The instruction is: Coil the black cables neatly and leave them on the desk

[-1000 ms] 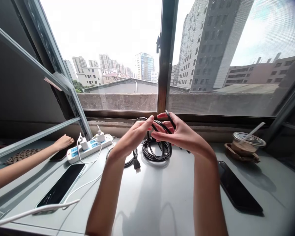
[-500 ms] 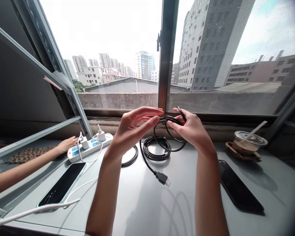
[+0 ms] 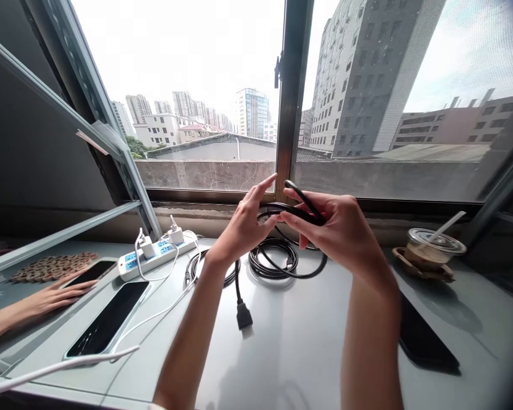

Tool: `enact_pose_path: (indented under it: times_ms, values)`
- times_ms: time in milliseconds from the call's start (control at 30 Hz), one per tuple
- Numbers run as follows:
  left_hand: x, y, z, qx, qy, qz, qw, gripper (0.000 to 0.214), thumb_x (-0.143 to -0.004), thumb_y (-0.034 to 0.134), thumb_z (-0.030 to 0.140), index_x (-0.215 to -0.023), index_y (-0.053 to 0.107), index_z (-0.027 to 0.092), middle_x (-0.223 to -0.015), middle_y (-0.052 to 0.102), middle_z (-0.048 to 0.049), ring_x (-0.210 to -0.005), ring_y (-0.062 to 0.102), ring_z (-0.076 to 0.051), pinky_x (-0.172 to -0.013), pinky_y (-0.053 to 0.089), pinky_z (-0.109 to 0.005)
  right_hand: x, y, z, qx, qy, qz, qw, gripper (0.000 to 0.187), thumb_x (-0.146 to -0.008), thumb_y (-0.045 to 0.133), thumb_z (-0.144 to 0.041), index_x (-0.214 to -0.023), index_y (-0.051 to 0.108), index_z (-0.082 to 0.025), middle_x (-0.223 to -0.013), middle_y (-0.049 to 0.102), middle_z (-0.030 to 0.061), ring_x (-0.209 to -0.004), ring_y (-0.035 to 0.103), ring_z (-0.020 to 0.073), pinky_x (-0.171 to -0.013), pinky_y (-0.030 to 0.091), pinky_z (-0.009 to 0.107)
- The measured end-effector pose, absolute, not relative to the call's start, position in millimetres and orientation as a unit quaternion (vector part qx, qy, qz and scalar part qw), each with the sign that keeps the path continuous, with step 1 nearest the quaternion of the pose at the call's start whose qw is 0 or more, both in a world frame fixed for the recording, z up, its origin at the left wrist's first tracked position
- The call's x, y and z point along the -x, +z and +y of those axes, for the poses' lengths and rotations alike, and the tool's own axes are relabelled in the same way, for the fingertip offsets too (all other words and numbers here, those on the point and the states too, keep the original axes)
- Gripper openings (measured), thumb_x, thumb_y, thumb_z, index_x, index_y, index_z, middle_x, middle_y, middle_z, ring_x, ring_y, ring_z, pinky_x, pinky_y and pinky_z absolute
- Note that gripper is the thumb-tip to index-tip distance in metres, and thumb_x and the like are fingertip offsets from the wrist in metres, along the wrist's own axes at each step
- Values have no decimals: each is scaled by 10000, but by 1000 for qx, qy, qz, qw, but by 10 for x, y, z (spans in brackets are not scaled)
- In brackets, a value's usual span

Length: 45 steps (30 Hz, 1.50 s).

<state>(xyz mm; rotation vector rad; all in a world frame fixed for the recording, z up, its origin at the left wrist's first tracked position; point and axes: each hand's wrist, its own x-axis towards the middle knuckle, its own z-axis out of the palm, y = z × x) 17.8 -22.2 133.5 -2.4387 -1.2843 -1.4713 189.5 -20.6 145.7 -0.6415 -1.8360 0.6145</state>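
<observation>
My right hand (image 3: 340, 228) is closed around the loops of a black HDMI cable (image 3: 305, 205), pinching them between thumb and fingers above the table. My left hand (image 3: 250, 219) is on the other side of the loops, fingers stretched up and apart, its thumb tip touching or close to the cable by my right thumb. Below my left hand, the cable's HDMI plug (image 3: 243, 314) hangs down. A coiled black cable (image 3: 273, 276) lies under the held loops. Another black coil (image 3: 192, 267) lies further left, partly hidden by my left forearm.
A power strip (image 3: 158, 256) with white chargers and cords stands left. One phone (image 3: 109, 322) lies before it; another phone (image 3: 427, 339) lies right, partly behind my forearm. An iced drink (image 3: 434, 247) sits in a holder. At far left, another person's hand (image 3: 60, 299) touches a phone (image 3: 92, 273).
My left fingers have lifted and spread upward. The cable's plug end has swung left. My right hand has turned with the loops. The other person's hand has drawn back left onto a phone.
</observation>
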Motion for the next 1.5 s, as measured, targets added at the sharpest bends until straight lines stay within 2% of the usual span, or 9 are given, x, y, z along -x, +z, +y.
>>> enact_pose_path:
  times_ms: [300,433,633,767,933,1067,1167,1367,1500]
  values:
    - [-216,1336,-167,748,-576,-316,-90,335,-802,559,185,-1135,531,192,-1052,657,-62,-991,609,-183,-895,462,-313,-1991,1518,-341,190,327,-730,569,269,-699,714,-320,-962,707,-262,-712,697,-24,-317,470,47,-268,355,186]
    - [-268,1334,-158,702,-624,-333,-84,135,-819,579,276,-897,600,168,-821,673,-28,-780,630,-142,-732,476,-246,-2012,1507,-315,160,347,-685,620,223,-706,711,-293,-929,705,-281,-733,712,-23,-335,497,61,-236,304,191]
    - [-246,1289,-123,648,-657,-359,-138,469,-835,542,386,-426,449,175,-402,504,5,-470,563,-115,-559,463,-240,-1974,1460,-173,132,347,-654,659,177,-727,693,-311,-904,692,-305,-710,699,-46,-351,510,61,-243,303,186]
    - [-194,1316,-204,591,-722,-323,-160,440,-739,643,367,-409,419,184,-306,347,59,-308,412,-78,-341,276,-207,-1935,1424,-45,227,242,-703,629,447,-654,747,-288,-1087,636,-268,-684,676,-37,-464,597,108,-432,511,230]
    - [-325,1427,-496,588,-739,-328,-24,424,-732,629,222,-416,352,165,-397,258,70,-353,229,-39,-356,171,-220,-1831,1412,-43,250,140,-717,635,305,-697,686,-205,-998,671,-251,-825,697,-9,-758,669,153,-723,556,279]
    - [-476,1470,-644,610,-710,-340,88,432,-779,568,141,-432,309,156,-458,189,55,-420,173,-51,-381,157,-226,-1808,1449,-162,193,200,-742,610,242,-724,640,-177,-957,685,-228,-597,639,-48,-513,611,106,-532,537,222]
    - [-483,1443,-585,605,-717,-333,95,427,-770,583,162,-431,323,160,-437,214,60,-405,204,-49,-378,185,-216,-1896,1481,-245,168,289,-753,566,312,-752,598,-170,-1049,659,-248,-371,441,-123,-255,388,54,-323,434,186]
    - [-359,1337,-262,617,-628,-469,-72,295,-760,561,232,-477,504,174,-396,497,34,-364,498,-99,-384,377,-187,-2013,1533,-358,188,367,-732,542,332,-776,606,-246,-1106,646,-254,-410,480,-93,-231,331,46,-219,299,185]
    - [-313,1292,-137,643,-486,-543,-236,419,-801,512,474,-565,624,146,-491,626,-64,-446,608,-194,-409,459,-238,-1934,1568,-366,235,342,-678,607,357,-821,549,-311,-1170,608,-265,-483,545,-59,-278,400,64,-246,326,198]
